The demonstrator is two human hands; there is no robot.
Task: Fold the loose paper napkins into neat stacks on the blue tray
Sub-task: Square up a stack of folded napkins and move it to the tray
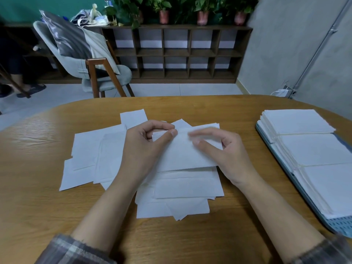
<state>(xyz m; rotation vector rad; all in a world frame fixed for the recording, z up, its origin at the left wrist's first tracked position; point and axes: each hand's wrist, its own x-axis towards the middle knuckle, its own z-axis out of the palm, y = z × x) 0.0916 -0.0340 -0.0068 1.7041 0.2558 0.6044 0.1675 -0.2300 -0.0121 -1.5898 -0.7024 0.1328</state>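
Toward the near edge of the bench (pixel 38 187), mid-width: half-folded napkin (pixel 182 155) atop loose napkins (pixel 85 159), upper edge pinched between thumb and forefinger of left grip (pixel 144 149). Right grip (pixel 224 155) blurred, thumb on the sheet, fingers curled over the same edge; pinching or pressing, cannot tell. Probably light, limp, quick to tear or crease crooked; best taken at corners, then smoothed along the fold. Blue tray (pixel 339 225) at right bench edge, carrying folded stacks (pixel 297 121) in a row. Wood-grain bench, rounded far corners; beyond, grey chair (pixel 82 60), cubby shelf (pixel 171 54), potted plants (pixel 202 8).
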